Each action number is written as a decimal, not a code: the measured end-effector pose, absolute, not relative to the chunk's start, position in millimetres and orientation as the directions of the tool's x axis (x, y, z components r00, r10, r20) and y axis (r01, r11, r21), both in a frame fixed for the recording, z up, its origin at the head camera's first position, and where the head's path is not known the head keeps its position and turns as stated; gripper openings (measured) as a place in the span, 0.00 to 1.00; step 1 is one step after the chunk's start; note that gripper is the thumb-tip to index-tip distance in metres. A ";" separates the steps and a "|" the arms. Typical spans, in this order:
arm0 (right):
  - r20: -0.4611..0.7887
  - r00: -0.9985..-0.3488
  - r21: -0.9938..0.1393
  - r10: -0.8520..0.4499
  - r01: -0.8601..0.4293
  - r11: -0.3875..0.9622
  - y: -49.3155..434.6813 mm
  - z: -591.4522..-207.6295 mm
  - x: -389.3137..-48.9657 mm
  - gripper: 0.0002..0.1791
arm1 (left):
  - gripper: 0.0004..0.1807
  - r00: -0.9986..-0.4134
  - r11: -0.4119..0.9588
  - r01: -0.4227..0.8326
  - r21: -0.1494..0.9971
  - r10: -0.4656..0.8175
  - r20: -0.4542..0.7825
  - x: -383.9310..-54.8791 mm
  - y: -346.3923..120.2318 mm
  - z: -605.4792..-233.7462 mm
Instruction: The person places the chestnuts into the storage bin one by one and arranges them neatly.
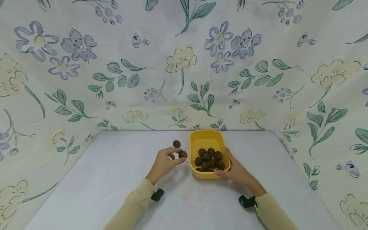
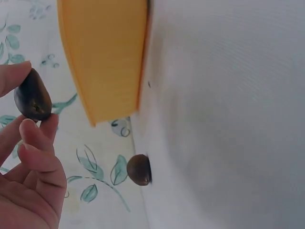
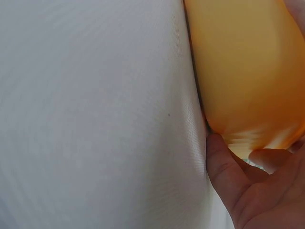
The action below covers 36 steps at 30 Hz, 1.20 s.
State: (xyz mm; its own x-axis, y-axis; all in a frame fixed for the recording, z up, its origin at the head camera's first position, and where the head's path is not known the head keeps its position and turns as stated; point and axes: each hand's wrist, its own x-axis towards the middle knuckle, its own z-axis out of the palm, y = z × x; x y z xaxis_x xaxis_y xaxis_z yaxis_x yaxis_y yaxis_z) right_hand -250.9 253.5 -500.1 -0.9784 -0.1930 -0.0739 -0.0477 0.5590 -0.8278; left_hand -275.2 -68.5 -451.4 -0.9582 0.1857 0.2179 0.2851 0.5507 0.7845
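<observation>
My left hand (image 1: 165, 162) pinches a dark brown, glossy chestnut (image 2: 33, 95) between thumb and fingertips, just left of a yellow plastic tub (image 1: 204, 135). The chestnut is raised off the table in the left wrist view. Around the tub's near right corner, my right hand (image 1: 237, 171) grips the wall, its thumb at the front rim and its fingers along the side. Several more chestnuts (image 1: 207, 157) lie in the near half of the tub, and the yellow floor shows at the far end. One loose chestnut (image 1: 176, 144) sits on the table beyond my left hand.
The white table (image 1: 115, 179) ends at the back against a floral cloth (image 1: 184, 64), which also hangs at both sides. Small dark specks and faint brownish marks (image 1: 189, 195) show on the tabletop in front of the tub.
</observation>
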 end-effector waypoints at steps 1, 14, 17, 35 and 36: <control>-0.073 -0.978 -0.827 -0.194 -0.050 0.559 253.6 -499.8 -250.8 0.71 | 0.22 -0.958 0.546 0.284 0.788 0.182 0.220 -276.8 -67.2 -450.9; -0.065 -0.978 -0.836 -0.197 -0.055 0.546 252.8 -498.6 -251.0 0.71 | 0.20 -0.960 0.479 0.276 0.833 0.169 0.221 -299.7 -50.7 -447.8; -0.073 -0.979 -0.835 -0.192 -0.045 0.548 252.2 -498.4 -250.9 0.71 | 0.20 -0.965 0.484 0.259 0.836 0.170 0.201 -305.1 -45.5 -449.4; -0.079 -0.981 -0.814 -0.177 -0.039 0.580 252.5 -500.2 -251.5 0.71 | 0.22 -0.969 0.667 0.219 0.712 0.232 0.080 -329.8 -18.3 -454.3; -0.079 -0.981 -0.814 -0.178 -0.039 0.580 252.5 -500.1 -251.3 0.71 | 0.22 -0.968 0.685 0.225 0.693 0.239 0.079 -330.2 -17.2 -454.7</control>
State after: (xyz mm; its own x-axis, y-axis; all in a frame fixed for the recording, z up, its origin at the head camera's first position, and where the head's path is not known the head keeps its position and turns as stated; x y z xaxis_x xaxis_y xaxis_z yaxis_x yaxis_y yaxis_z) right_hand -251.3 252.5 -500.1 -0.9809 -0.1775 -0.0790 -0.0395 0.5802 -0.8135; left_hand -330.2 -17.2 -454.7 -0.9679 0.2387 0.0789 0.2254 0.6852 0.6926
